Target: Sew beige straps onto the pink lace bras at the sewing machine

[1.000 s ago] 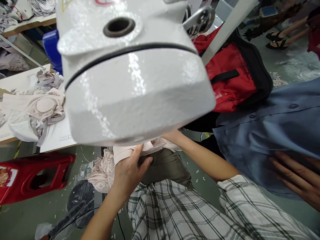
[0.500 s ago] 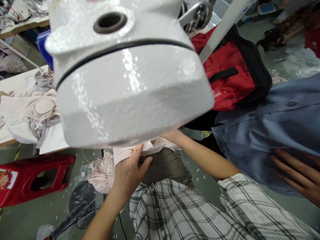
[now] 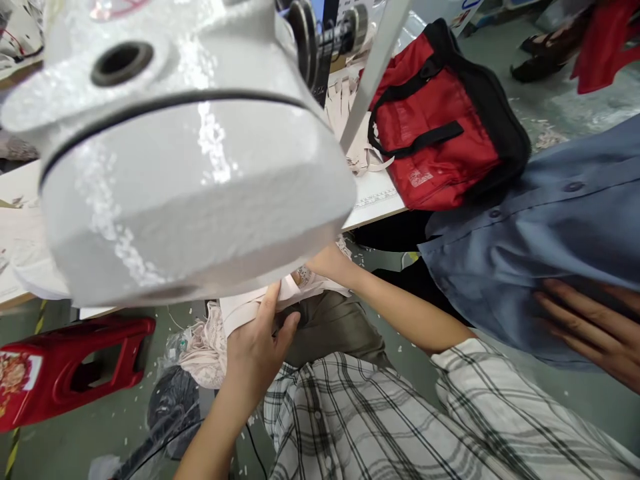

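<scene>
A pale pink bra (image 3: 245,308) with lace parts lies under the white sewing machine head (image 3: 200,207), which hides much of it. My left hand (image 3: 260,347) rests on its near left edge, index finger stretched out over the cloth and thumb spread away. The other fingers barely show. My right hand (image 3: 327,262) reaches to the bra's far right side; its fingers disappear behind the machine head, so their grip is hidden. More pale lace fabric (image 3: 207,347) hangs in a bunch left of my left hand.
A red and black bag (image 3: 440,127) sits on the table at right, near pale strips (image 3: 345,110). Close on the right is another person in a blue shirt (image 3: 540,220), one hand (image 3: 595,327) against it. A red stool (image 3: 75,367) stands lower left.
My view has shifted, so the machine head appears farther left and more of the bag and table shows. Both hands keep nearly the same place on the bra.
</scene>
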The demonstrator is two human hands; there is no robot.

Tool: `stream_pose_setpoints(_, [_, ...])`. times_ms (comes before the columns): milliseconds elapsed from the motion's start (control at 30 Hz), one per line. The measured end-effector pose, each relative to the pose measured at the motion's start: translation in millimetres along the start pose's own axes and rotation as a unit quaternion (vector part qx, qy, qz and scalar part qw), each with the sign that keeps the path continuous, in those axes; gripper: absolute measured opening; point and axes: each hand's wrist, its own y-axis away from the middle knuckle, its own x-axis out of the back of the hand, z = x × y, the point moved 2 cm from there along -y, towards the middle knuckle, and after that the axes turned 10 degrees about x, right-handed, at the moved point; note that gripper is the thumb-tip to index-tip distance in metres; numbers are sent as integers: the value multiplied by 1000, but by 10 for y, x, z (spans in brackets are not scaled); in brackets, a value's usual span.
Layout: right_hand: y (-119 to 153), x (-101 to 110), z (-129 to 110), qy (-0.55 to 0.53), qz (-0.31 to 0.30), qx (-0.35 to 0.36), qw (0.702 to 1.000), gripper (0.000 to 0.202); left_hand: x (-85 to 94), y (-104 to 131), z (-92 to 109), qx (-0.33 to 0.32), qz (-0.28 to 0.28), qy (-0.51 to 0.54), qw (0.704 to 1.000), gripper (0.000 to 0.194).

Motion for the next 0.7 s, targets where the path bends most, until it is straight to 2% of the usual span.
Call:
stream_pose_setpoints(100, [27,0,2,-51,32,-2,998,20,10,11,1,-9,14,-13,1000,59])
stream_pose_setpoints(400, [282,47,46,-105,97,-85,986,14,33,36,-4,-27,43,-34,998,59])
stream_pose_setpoints(700, [483,58,-1,-120,62,-118,984,11,37,57,-37,-47,70,-41,996,58])
